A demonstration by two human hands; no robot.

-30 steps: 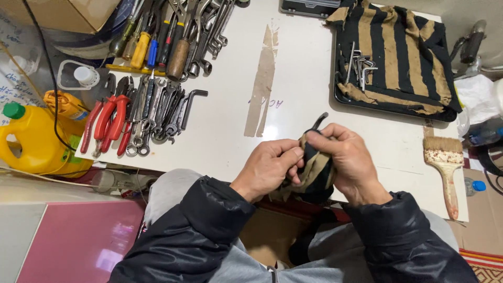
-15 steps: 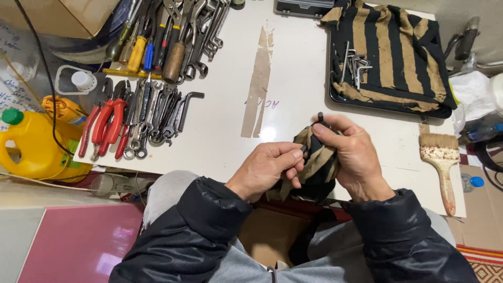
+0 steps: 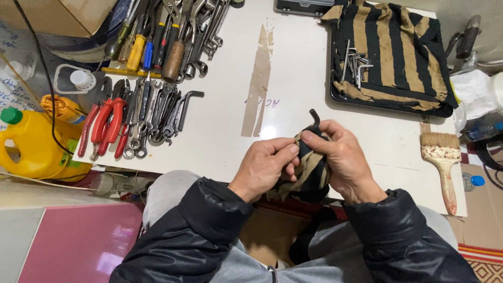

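Both my hands meet at the near edge of the white table (image 3: 293,57). My right hand (image 3: 343,160) is wrapped around a bunched black-and-tan striped rag (image 3: 309,175). A small dark hooked metal piece (image 3: 314,116) sticks up out of the rag above my fingers. My left hand (image 3: 264,165) pinches the rag's left side with thumb and fingertips. Most of the metal piece is hidden inside the cloth.
Red-handled pliers, wrenches and screwdrivers (image 3: 141,78) lie in rows at the table's left. A black tray (image 3: 390,102) lined with a striped cloth holds several hex keys (image 3: 355,63). A paintbrush (image 3: 444,162) lies at the right. A yellow jug (image 3: 29,144) stands to the left.
My hands and the rag have shifted a little along the table edge. The rag now covers more of the dark piece, and only its hooked tip shows.
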